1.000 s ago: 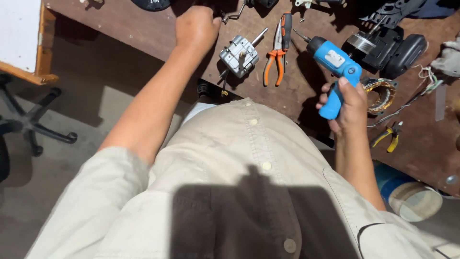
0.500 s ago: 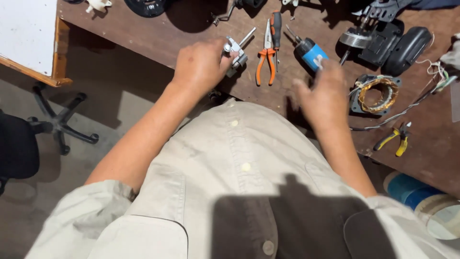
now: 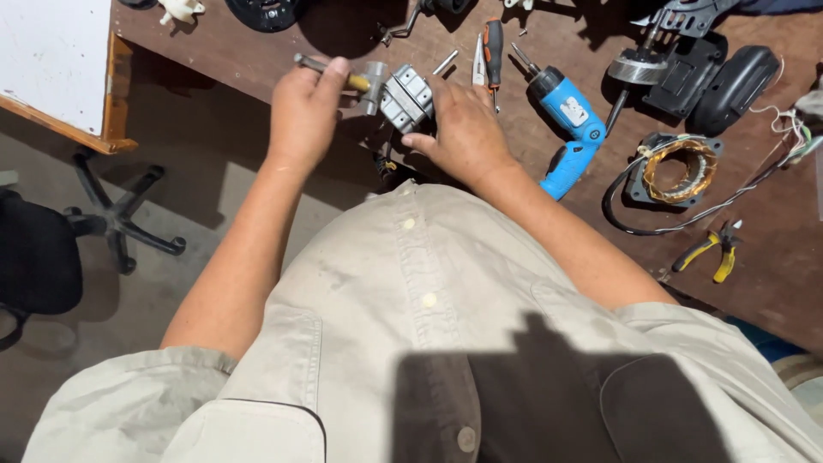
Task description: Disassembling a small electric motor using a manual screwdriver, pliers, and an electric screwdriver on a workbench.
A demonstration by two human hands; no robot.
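My left hand [image 3: 302, 110] grips a metal shaft with a brass-coloured section [image 3: 343, 77], which runs into a small silver metal assembly [image 3: 405, 96]. My right hand [image 3: 463, 133] holds that assembly from its right side, fingers curled under it. Both hands are above the near edge of a dark brown workbench [image 3: 591, 223]. A blue cordless screwdriver [image 3: 566, 129] lies on the bench just right of my right hand, free of either hand.
Orange-handled pliers [image 3: 489, 47] lie behind the assembly. A copper-wound stator with wires [image 3: 677, 167], black housing parts [image 3: 729, 73] and yellow-handled pliers [image 3: 716, 253] lie at the right. A white board [image 3: 51, 60] and an office chair base [image 3: 120, 214] are at the left.
My right hand has let go of the blue screwdriver, which now lies on the bench, and moved left to the metal assembly. My left hand now grips the shaft.
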